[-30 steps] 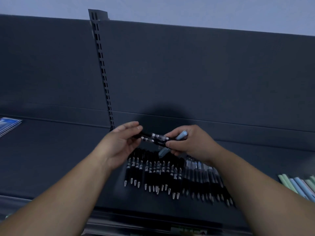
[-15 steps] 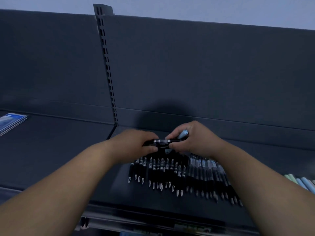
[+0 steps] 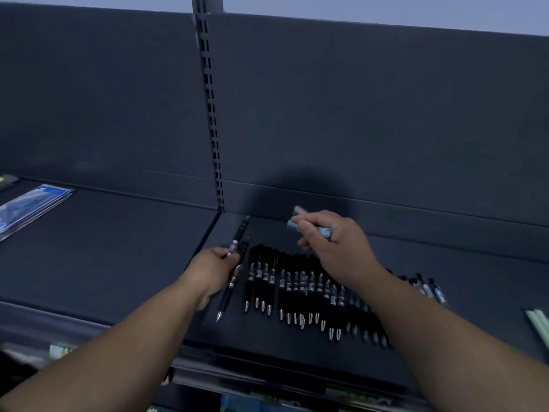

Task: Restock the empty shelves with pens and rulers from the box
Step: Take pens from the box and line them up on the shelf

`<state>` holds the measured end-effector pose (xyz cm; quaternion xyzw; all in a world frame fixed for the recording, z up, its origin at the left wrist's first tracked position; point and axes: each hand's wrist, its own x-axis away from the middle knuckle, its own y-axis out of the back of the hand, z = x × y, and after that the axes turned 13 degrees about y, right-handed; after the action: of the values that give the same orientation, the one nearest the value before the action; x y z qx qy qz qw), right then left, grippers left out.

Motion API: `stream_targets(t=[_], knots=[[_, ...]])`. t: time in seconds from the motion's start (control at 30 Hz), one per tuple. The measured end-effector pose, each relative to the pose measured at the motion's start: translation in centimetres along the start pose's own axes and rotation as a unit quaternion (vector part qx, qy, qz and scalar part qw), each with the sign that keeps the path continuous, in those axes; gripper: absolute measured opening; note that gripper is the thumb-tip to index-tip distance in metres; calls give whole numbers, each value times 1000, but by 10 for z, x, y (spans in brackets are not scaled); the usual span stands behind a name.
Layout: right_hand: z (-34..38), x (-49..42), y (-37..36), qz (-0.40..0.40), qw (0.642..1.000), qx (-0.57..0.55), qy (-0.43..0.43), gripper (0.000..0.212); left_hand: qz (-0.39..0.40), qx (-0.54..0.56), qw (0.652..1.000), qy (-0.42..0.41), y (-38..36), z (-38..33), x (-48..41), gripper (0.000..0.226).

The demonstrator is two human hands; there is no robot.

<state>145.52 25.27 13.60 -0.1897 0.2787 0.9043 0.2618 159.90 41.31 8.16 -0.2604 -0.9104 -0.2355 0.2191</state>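
Pens being laid out on shelf (image 3: 118, 263). Blue packets (image 3: 32, 206) lie well left of the row of black pens (image 3: 297, 286). Left hand (image 3: 212, 270), just left of the row's left end, curls its fingers round a black pen (image 3: 240, 233); long axis front-to-back, nearly parallel to the row. A second black pen (image 3: 227, 295) lies beside that hand; whether gripped, cannot tell. Right hand (image 3: 335, 251), over the row's back edge, grips a light-blue pen (image 3: 322, 231) crosswise. Judgement: left hand is nearer the free spot; lower the pen alongside.
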Motion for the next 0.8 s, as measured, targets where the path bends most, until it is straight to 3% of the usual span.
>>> stream_targets(t=[0.13,0.2,0.23,0.27,0.4,0.7,0.8], knots=[[-2,6,-15,-19,1000,-24,-7,21,-76,-28,996,22,-8,0,-9,13],[-3,7,-17,-21,999,-27,-18,19,-80,-94,991,39,-11,-7,-1,21],[-4,8,-18,-23,999,-26,-23,18,-84,-197,975,51,-11,-9,-3,28],[-4,8,-19,-26,999,-24,-27,18,-112,-287,951,12,-10,-6,-5,34],[-5,13,-21,-39,997,-41,-49,19,-148,-330,932,-37,1,-1,-5,27],[5,11,-25,-112,976,-143,-120,15,-73,-499,859,-86,-11,14,28,55],[5,11,-25,-154,965,-158,-144,14,-56,-455,883,-103,-15,21,30,70]])
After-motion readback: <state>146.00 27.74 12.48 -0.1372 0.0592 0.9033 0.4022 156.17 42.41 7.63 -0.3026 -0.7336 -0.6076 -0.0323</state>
